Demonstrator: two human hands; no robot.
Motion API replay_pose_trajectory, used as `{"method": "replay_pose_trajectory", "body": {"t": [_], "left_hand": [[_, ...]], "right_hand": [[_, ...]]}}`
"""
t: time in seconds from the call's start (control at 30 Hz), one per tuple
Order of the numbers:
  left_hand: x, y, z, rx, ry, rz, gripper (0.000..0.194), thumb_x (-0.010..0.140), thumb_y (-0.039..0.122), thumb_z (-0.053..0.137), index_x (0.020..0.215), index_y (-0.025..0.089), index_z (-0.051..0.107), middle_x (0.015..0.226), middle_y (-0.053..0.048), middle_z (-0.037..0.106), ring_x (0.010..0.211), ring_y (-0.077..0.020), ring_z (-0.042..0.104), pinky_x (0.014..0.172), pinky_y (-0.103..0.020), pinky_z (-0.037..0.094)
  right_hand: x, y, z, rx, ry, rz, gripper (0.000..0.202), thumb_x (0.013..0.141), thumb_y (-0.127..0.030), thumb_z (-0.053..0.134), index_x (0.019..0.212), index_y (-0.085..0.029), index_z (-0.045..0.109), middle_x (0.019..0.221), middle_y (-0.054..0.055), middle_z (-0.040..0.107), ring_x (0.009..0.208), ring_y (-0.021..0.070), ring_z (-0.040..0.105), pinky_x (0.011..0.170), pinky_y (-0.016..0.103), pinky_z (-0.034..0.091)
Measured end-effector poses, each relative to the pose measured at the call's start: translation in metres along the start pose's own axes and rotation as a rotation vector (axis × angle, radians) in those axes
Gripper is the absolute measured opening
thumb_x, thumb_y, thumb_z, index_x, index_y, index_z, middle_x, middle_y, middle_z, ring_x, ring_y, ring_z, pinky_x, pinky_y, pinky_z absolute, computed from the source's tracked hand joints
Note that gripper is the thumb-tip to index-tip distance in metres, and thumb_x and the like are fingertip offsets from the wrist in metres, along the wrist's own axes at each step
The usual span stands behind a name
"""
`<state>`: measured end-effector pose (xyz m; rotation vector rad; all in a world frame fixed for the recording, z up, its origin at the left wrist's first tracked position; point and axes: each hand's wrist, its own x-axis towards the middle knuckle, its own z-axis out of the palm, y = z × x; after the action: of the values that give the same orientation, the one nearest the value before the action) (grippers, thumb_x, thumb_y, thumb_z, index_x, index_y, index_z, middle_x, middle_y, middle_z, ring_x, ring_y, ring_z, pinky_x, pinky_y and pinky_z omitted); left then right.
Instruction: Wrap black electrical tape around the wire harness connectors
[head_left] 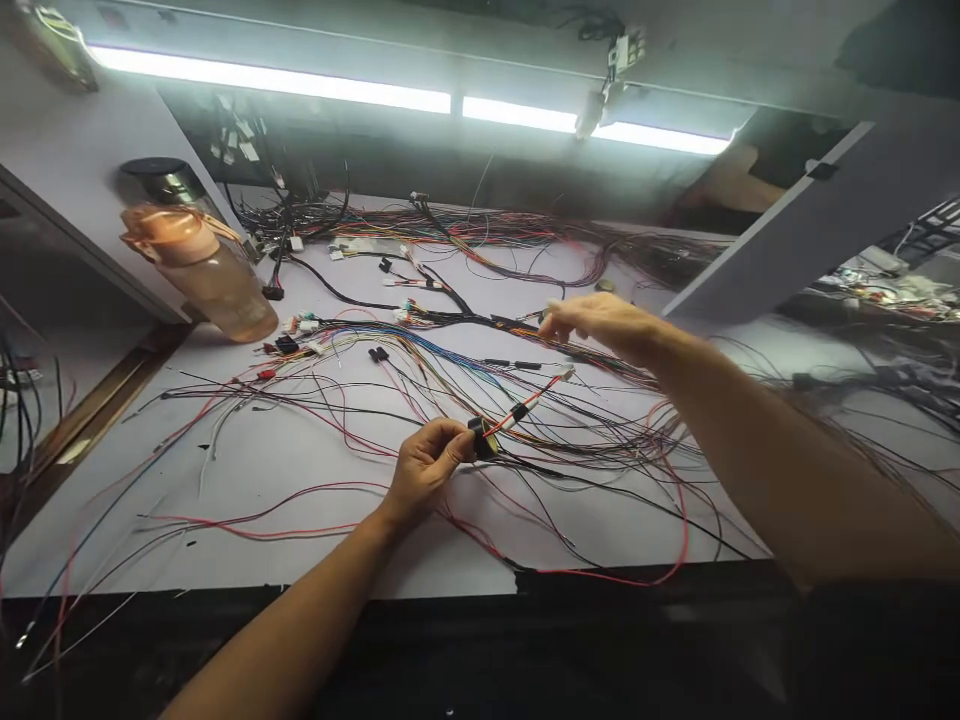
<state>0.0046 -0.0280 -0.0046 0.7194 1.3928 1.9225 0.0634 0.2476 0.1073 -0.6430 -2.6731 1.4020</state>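
White bench (292, 575) strewn w/ loose wires, seen from above. L hand (429, 462), ctr of frame just below the middle, is closed in a pinch, thumb and fingers gripping a small black roll (480, 438), yellowish inside. A short red-orange wire (541, 391) slants from the roll to upper R, w/ a black band partway & a pale tip. R hand (596, 318), R of ctr & higher up, is above or at a dark wire bundle (469, 318), fingers bent; can't tell if it has hold of anything. Blue wires (442, 344) run across mid-frame. Peach-lidded bottle (217, 280) leans at upper L. Lit tubes (277, 82) span the top; long red wire (682, 520) loops at lower R.
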Motion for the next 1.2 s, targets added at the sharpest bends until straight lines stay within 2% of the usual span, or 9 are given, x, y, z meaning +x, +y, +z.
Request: {"method": "replay_pose_trajectory", "body": {"t": [0.1,0.2,0.3,0.4,0.47,0.67,0.87,1.03,1.2], "left_hand": [[0.002,-0.002,0.002,-0.001,-0.005,0.011,0.026,0.082,0.04,0.07,0.08,0.015,0.064,0.07,-0.003,0.061,0.065,-0.0135,0.056,0.064,-0.025,0.048],[0.003,-0.003,0.001,0.037,-0.009,0.046,0.026,0.082,0.041,0.069,0.08,0.015,0.064,0.068,-0.002,0.06,0.063,-0.0129,0.055,0.062,-0.025,0.047],[0.002,-0.004,0.001,0.085,-0.026,0.077,0.027,0.083,0.041,0.068,0.079,0.015,0.063,0.065,-0.002,0.058,0.06,-0.0126,0.053,0.059,-0.025,0.045],[0.001,-0.003,0.001,0.161,-0.051,0.11,0.024,0.084,0.04,0.066,0.078,0.016,0.063,0.066,-0.002,0.058,0.061,-0.013,0.052,0.059,-0.025,0.045],[0.0,-0.003,0.002,0.201,-0.051,0.136,0.023,0.085,0.039,0.066,0.079,0.017,0.063,0.067,-0.002,0.059,0.062,-0.0133,0.054,0.061,-0.025,0.046],[-0.001,-0.006,0.006,0.105,0.062,0.115,0.027,0.079,0.04,0.072,0.088,0.017,0.062,0.077,-0.005,0.066,0.071,-0.0177,0.065,0.066,-0.027,0.05],[0.001,-0.005,0.001,0.06,0.134,0.047,0.042,0.08,0.04,0.072,0.096,0.021,0.038,0.072,-0.001,0.067,0.058,-0.0127,0.058,0.053,-0.021,0.041],[0.005,-0.007,-0.004,0.048,0.084,0.039,0.034,0.084,0.042,0.067,0.099,0.016,0.052,0.065,0.0,0.06,0.054,-0.0102,0.051,0.051,-0.02,0.039],[0.006,-0.01,-0.007,0.043,0.122,0.1,0.024,0.08,0.037,0.07,0.082,0.015,0.063,0.067,0.0,0.057,0.056,-0.0094,0.048,0.052,-0.02,0.04]], "right_hand": [[-0.001,-0.047,0.029,-0.39,-0.219,0.045,0.047,0.087,-0.055,0.052,0.071,-0.017,0.075,0.078,0.006,0.069,0.072,0.0157,0.057,0.078,0.036,0.041],[-0.005,-0.069,0.072,-0.666,-0.427,0.07,0.049,0.089,-0.048,0.052,0.056,-0.017,0.071,0.059,0.005,0.063,0.063,0.0142,0.054,0.086,0.042,0.037],[-0.007,-0.068,0.098,-0.643,-0.535,0.11,0.049,0.087,-0.045,0.056,0.049,-0.016,0.067,0.047,0.002,0.056,0.054,0.0111,0.05,0.082,0.039,0.039],[-0.008,-0.063,0.101,-0.506,-0.59,0.172,0.037,0.079,-0.044,0.064,0.057,-0.016,0.069,0.051,0.001,0.056,0.052,0.0101,0.049,0.069,0.032,0.042],[-0.011,-0.063,0.098,-0.473,-0.552,0.154,0.033,0.077,-0.046,0.066,0.063,-0.016,0.072,0.052,-0.001,0.056,0.055,0.0104,0.049,0.069,0.031,0.041],[-0.027,-0.072,0.095,-0.53,-0.266,0.016,0.028,0.083,-0.042,0.062,0.071,-0.019,0.074,0.058,-0.002,0.061,0.073,0.015,0.053,0.094,0.042,0.028],[-0.037,-0.065,0.101,-0.442,-0.164,-0.169,0.021,0.083,-0.038,0.067,0.075,-0.019,0.073,0.084,0.003,0.071,0.091,0.0196,0.055,0.095,0.045,0.02],[-0.049,-0.056,0.11,-0.359,-0.117,-0.339,0.007,0.082,-0.026,0.069,0.085,-0.021,0.072,0.087,0.002,0.07,0.09,0.0186,0.055,0.089,0.038,0.029],[-0.071,-0.041,0.124,-0.095,-0.142,-0.498,0.008,0.088,-0.02,0.059,0.092,-0.017,0.065,0.091,0.005,0.066,0.08,0.0143,0.057,0.073,0.028,0.041]]}}
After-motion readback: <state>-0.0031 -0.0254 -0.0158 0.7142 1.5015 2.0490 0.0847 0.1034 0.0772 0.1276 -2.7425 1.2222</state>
